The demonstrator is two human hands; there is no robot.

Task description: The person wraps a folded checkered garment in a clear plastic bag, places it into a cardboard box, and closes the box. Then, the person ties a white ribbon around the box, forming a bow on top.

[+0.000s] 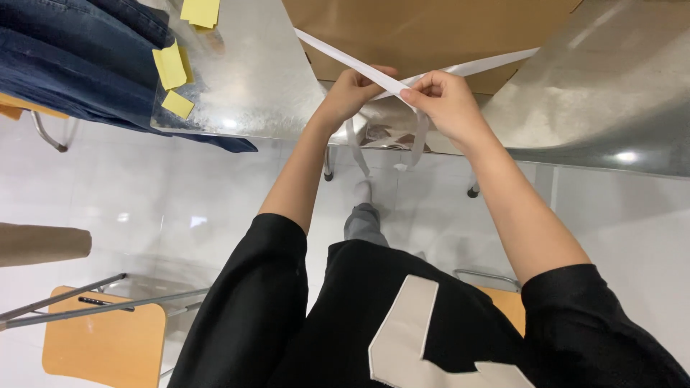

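Observation:
My left hand (353, 90) and my right hand (447, 100) meet at the edge of a shiny metal table (266, 79). Both pinch white flat straps that cross between them. One strap (338, 52) runs up and left from my hands, the other strap (478, 67) runs up and right, over a brown cardboard sheet (417, 29). Two loose strap ends (419, 144) hang down below my hands.
Folded dark blue denim (65, 57) lies on the table's left part, with yellow paper tags (172, 68) beside it. A wooden chair with metal frame (100, 338) stands at lower left. A cardboard tube (43, 243) juts in from the left. White tiled floor lies below.

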